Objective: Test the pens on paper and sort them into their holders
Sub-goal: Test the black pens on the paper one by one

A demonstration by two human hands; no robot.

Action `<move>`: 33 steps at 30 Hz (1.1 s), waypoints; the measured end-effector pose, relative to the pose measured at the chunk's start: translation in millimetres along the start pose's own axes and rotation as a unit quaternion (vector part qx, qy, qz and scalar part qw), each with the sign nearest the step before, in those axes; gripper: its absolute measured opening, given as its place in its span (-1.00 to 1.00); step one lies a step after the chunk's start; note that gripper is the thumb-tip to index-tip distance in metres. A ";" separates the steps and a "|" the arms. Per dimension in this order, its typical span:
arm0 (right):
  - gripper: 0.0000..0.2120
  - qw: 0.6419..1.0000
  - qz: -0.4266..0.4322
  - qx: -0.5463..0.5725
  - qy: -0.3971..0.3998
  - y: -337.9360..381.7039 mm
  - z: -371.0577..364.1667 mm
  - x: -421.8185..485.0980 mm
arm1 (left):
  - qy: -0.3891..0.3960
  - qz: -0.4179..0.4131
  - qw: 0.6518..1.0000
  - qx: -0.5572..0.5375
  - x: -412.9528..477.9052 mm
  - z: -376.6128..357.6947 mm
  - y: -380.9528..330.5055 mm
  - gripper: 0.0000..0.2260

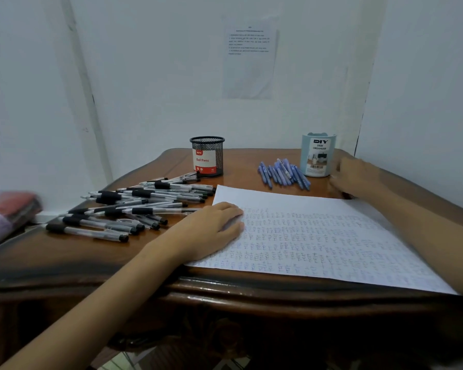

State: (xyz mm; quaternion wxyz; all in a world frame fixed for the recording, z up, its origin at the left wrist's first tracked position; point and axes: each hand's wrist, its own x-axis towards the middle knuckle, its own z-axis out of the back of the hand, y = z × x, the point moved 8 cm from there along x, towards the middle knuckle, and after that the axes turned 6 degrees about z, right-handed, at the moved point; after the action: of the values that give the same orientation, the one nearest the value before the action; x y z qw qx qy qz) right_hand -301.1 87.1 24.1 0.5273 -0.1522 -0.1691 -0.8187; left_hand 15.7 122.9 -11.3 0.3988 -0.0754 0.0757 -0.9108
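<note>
A large white paper [318, 236] covered in rows of small pen marks lies on the wooden table [64, 263]. My left hand [211, 228] rests flat on the paper's left edge, fingers relaxed. Left of it lies a heap of several black-capped pens [134, 206]. A black mesh holder [207, 156] labelled "Ball Pens" stands behind them. Several blue pens [284, 173] lie beside a light blue holder [317, 154] at the back right. My right hand [356, 177], blurred, is on the table just right of the blue holder; nothing shows in it.
White walls close in behind and to the right of the table; a printed sheet [249, 57] hangs on the back wall. A blurred pink and red bundle [8, 212] lies off the table's left edge. The table's carved front edge runs below the paper.
</note>
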 end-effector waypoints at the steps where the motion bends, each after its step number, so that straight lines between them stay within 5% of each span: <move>1: -0.82 1.000 0.022 0.012 -0.018 11.2 6.5 -2.1 | -0.002 0.000 1.000 0.001 -0.4 0.3 -0.1 -0.56; 5: -0.82 0.973 0.175 0.136 -0.070 91.9 34.0 -22.7 | -0.004 -0.001 1.000 -0.002 -1.3 0.4 -0.2 -0.56; 9: -0.90 0.914 0.311 0.260 0.020 179.2 12.2 -45.7 | -0.011 0.000 1.000 -0.002 -1.9 0.2 0.4 -0.56; 12: -0.79 0.889 0.327 0.312 0.069 221.2 -15.2 -50.9 | -0.023 -0.002 1.000 -0.010 -2.2 -0.4 1.1 -0.57; 16: -0.67 0.906 0.355 0.202 0.115 244.1 -31.2 -44.7 | -0.001 -0.001 1.000 -0.027 -1.6 -2.0 4.5 -0.55; 24: -0.73 0.884 0.259 0.339 0.190 242.7 -43.7 -37.4 | 0.025 0.001 0.999 -0.021 -1.0 -6.0 4.9 -0.54; 30: -0.81 0.888 0.226 0.372 0.147 232.4 -39.8 -30.7 | 0.025 0.006 0.999 -0.022 -1.5 -5.5 5.3 -0.54; 33: -0.82 0.840 0.148 0.503 0.142 218.0 -39.4 -27.3 | 0.024 0.003 0.999 -0.024 -2.4 -5.3 4.7 -0.54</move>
State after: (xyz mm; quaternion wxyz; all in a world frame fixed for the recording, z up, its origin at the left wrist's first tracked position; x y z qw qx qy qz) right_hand -93.6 7.7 2.5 0.6641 0.2286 -0.4566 -0.5461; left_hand 19.6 121.9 -17.6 0.3975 -0.0627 0.1079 -0.9091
